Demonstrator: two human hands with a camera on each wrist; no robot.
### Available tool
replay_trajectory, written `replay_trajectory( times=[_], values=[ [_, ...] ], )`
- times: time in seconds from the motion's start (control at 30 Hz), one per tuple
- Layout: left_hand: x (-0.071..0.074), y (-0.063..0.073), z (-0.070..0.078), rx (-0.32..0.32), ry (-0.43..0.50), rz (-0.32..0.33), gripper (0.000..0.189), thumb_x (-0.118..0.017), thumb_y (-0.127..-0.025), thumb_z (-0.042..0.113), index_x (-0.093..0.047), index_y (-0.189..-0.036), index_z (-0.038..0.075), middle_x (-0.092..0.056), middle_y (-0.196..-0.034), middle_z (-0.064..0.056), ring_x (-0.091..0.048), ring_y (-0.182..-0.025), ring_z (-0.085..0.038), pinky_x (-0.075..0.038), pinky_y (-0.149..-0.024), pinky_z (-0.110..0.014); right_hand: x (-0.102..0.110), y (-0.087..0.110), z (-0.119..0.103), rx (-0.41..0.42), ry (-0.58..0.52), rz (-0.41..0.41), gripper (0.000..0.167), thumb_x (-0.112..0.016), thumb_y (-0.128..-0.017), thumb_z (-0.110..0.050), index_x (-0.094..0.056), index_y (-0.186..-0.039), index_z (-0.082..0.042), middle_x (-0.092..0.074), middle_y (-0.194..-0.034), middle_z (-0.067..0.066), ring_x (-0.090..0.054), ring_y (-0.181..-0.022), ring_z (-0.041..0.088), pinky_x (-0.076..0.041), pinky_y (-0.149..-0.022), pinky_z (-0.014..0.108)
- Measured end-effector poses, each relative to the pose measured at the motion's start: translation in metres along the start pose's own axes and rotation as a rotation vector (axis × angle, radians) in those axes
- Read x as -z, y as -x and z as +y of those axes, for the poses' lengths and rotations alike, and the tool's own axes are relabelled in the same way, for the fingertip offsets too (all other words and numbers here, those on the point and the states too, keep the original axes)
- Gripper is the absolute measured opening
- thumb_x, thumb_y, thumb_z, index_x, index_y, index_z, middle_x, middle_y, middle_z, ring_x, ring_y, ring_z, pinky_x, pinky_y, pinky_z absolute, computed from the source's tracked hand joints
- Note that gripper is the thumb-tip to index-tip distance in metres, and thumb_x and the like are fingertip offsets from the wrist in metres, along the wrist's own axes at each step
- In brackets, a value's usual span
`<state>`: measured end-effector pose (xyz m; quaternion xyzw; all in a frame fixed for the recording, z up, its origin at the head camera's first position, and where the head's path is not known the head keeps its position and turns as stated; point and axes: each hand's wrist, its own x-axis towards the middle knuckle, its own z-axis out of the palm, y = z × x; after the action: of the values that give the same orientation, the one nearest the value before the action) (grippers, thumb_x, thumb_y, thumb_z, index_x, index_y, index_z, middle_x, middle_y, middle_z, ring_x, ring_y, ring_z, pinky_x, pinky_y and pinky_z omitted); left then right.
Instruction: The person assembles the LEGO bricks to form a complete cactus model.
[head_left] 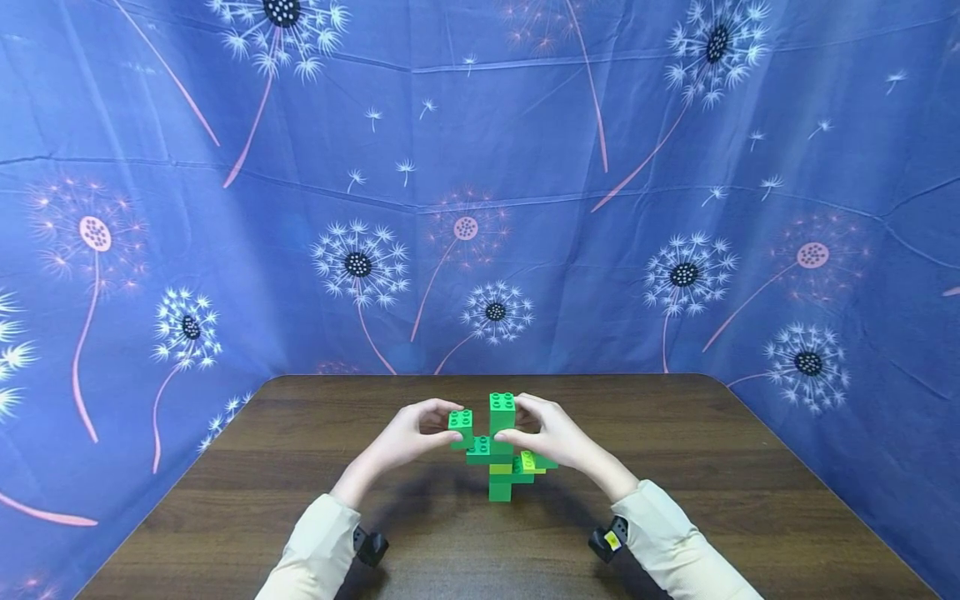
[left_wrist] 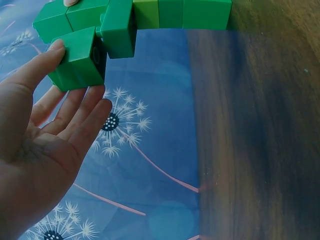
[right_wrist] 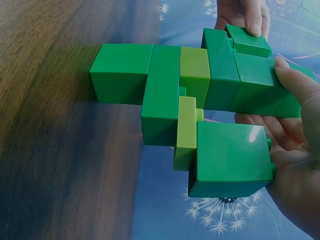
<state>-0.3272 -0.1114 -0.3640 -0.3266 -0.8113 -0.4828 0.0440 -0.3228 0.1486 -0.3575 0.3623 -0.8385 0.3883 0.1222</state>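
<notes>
A branching structure of toy building bricks, mostly green with lime-green pieces, stands upright on the table. My left hand pinches a green brick at the left branch, its thumb on one side and its fingers on the other. In the left wrist view that green brick lies against the branch brick; whether it is fully pressed down I cannot tell. My right hand grips the upper column, thumb in front and fingers behind. Below it juts the right branch, with a lime-green brick and a green brick.
The dark wooden table extends around the structure. Behind it hangs a blue cloth printed with dandelions. A small black device sits on each wrist, one at the left cuff and one at the right cuff.
</notes>
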Motion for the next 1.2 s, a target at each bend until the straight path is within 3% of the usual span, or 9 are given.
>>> replay_trajectory(
  times=[0.2, 0.47, 1.2],
  values=[
    [-0.001, 0.0, 0.004, 0.005, 0.008, -0.012, 0.04, -0.072, -0.082, 0.018, -0.06, -0.119, 0.005, -0.069, -0.1, -0.011, -0.065, -0.092, -0.021, -0.05, -0.08, -0.023, 0.002, 0.0, -0.01, -0.028, 0.006, -0.002, 0.021, -0.071, -0.084, -0.022, -0.054, -0.083, -0.011, -0.059, -0.083, 0.0, -0.061, -0.079, 0.01, -0.052, -0.075, 0.03],
    [0.001, 0.006, 0.035, 0.013, 0.004, -0.042, 0.038, -0.069, -0.084, 0.009, -0.058, -0.119, -0.003, -0.068, -0.1, -0.018, -0.065, -0.093, -0.028, -0.051, -0.08, -0.027, 0.011, 0.001, -0.04, -0.022, 0.004, -0.012, 0.019, -0.071, -0.083, -0.011, -0.054, -0.082, -0.004, -0.06, -0.082, 0.007, -0.062, -0.077, 0.016, -0.053, -0.075, 0.036],
    [0.003, 0.006, 0.043, 0.02, -0.032, -0.067, 0.038, -0.069, -0.084, 0.01, -0.06, -0.12, 0.0, -0.063, -0.099, -0.013, -0.064, -0.09, -0.024, -0.051, -0.083, -0.032, 0.014, 0.001, -0.042, -0.034, -0.031, -0.023, 0.017, -0.071, -0.083, -0.012, -0.057, -0.085, -0.003, -0.062, -0.083, 0.006, -0.064, -0.079, 0.019, -0.053, -0.077, 0.038]
  ],
)
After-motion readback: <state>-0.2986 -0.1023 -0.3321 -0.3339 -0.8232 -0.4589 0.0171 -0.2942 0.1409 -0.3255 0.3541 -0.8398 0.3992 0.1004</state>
